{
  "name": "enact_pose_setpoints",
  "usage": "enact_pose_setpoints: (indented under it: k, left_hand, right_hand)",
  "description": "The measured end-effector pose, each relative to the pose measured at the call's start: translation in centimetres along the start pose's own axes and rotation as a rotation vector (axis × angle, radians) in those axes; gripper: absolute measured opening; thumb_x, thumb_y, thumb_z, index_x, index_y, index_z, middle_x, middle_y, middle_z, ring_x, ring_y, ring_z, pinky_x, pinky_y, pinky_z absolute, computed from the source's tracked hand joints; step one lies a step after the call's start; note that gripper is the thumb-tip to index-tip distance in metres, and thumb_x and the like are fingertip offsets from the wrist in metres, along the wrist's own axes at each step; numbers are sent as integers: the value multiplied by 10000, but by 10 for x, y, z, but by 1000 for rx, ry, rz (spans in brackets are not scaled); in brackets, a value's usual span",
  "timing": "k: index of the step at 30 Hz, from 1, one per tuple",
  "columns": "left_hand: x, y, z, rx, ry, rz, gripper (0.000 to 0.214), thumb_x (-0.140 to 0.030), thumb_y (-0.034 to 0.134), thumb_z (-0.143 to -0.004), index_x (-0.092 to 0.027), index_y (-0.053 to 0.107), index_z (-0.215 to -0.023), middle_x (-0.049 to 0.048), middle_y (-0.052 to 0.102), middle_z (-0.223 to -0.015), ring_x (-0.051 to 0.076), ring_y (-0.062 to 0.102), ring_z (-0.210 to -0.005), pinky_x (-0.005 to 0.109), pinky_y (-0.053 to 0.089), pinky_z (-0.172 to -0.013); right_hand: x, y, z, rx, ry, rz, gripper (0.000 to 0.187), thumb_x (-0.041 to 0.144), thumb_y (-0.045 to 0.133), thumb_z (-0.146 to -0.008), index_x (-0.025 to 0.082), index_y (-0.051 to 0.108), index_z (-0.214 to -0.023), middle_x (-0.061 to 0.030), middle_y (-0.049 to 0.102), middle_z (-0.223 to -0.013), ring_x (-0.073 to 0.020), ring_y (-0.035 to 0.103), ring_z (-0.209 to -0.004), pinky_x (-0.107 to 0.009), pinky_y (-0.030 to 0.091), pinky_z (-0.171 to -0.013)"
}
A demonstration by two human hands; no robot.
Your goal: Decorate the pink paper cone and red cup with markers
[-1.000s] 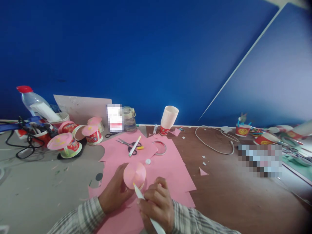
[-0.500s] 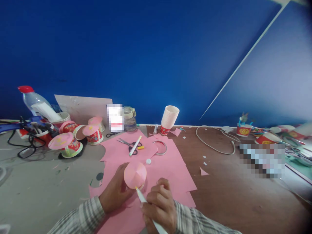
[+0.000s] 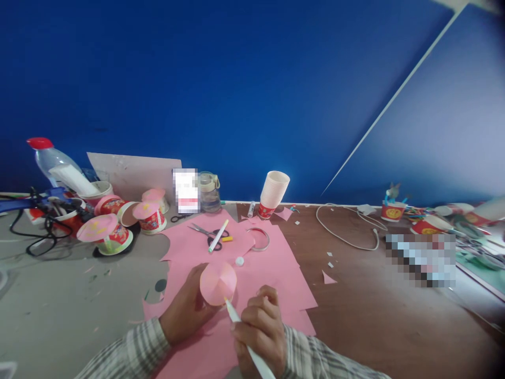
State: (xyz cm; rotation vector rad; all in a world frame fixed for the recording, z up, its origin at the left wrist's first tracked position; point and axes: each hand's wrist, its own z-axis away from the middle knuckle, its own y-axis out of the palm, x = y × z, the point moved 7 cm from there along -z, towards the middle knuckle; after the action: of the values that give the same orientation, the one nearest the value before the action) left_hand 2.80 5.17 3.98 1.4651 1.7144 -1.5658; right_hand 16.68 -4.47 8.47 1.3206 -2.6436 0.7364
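My left hand is wrapped round a paper cup topped with a pink paper cone; the cup is mostly hidden beneath it. In my right hand is a white marker, its yellow tip at the cone's near edge. Pink paper sheets lie under both hands. Beyond the cone are a small white round cap, scissors, another marker with a green end, a yellow marker cap and a roll of tape.
Several pink-topped cups stand at the left, near a plastic bottle. A stack of paper cups, a glue stick and a water bottle stand along the wall. A white cable curls on the right, past paper scraps.
The marker tip has moved slightly right along the cone's near edge, with my right hand following. My left hand still holds the cup in about the same place.
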Motion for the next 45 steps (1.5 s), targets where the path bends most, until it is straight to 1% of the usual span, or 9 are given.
enact_pose_setpoints:
  k: [4, 8, 11, 17, 26, 30, 38, 42, 45]
  left_hand:
    - [0, 0, 0, -9, 3, 0, 582, -328, 718, -555, -276, 477, -1082, 53, 592, -1023, 263, 551, -958, 403, 507, -796]
    - [2, 0, 1, -5, -6, 3, 578, -326, 721, -552, -277, 481, -1076, 57, 594, -1020, 270, 552, -954, 418, 504, -796]
    - [3, 0, 1, -3, -13, 8, 572, -330, 716, -558, -275, 479, -1076, 57, 594, -1022, 271, 553, -951, 420, 503, -793]
    - [0, 0, 1, -13, 9, -8, 554, -325, 713, -564, -269, 489, -1067, 50, 604, -1016, 254, 555, -948, 405, 507, -798]
    - [-3, -1, 0, -16, 30, -10, 554, -320, 713, -567, -268, 475, -1066, 55, 593, -1002, 251, 556, -939, 406, 508, -799]
    - [-2, -1, 1, -13, 5, -3, 562, -314, 715, -565, -267, 478, -1072, 56, 595, -1007, 258, 555, -945, 407, 508, -797]
    - [0, -1, 1, -17, 12, -12, 561, -319, 716, -563, -275, 481, -1070, 50, 596, -1015, 263, 545, -960, 414, 499, -806]
    - [2, 1, 1, -6, 4, -12, 564, -292, 721, -566, -285, 474, -1073, 40, 586, -1023, 248, 544, -954, 398, 499, -808]
    - [4, 2, 1, 13, -11, -16, 571, -290, 718, -564, -279, 473, -1079, 48, 580, -1032, 257, 538, -959, 418, 492, -816]
  right_hand:
    - [2, 3, 2, 38, -35, 18, 88, 144, 575, -683, 208, 598, -626, 69, 540, -525, -93, 521, -518, -316, 423, -643]
    - [-1, 7, 8, 13, -12, 36, 90, 142, 578, -664, 226, 604, -645, 74, 542, -524, -99, 525, -513, -326, 432, -640]
    - [-2, 10, 9, 29, -14, 31, 88, 133, 588, -661, 218, 602, -642, 75, 549, -532, -94, 534, -524, -317, 434, -645]
    - [0, 8, 5, 88, -67, 35, 90, 136, 577, -675, 216, 612, -655, 72, 537, -531, -88, 517, -515, -317, 422, -652]
    - [0, 9, 9, 86, -54, 48, 84, 137, 570, -648, 212, 597, -622, 69, 526, -517, -96, 499, -506, -322, 423, -630]
    - [1, 10, 10, 100, -63, 67, 84, 142, 575, -648, 221, 598, -628, 71, 504, -518, -92, 477, -486, -318, 419, -616]
    - [3, 9, 5, 142, -98, 68, 89, 142, 571, -664, 218, 607, -636, 76, 518, -530, -85, 487, -501, -305, 412, -629]
    - [6, 8, 0, 134, -118, 60, 90, 128, 582, -650, 213, 607, -637, 79, 533, -527, -78, 494, -507, -302, 410, -645]
    - [8, 9, -2, 134, -122, 63, 101, 116, 582, -650, 213, 603, -633, 83, 535, -529, -72, 498, -504, -295, 404, -648]
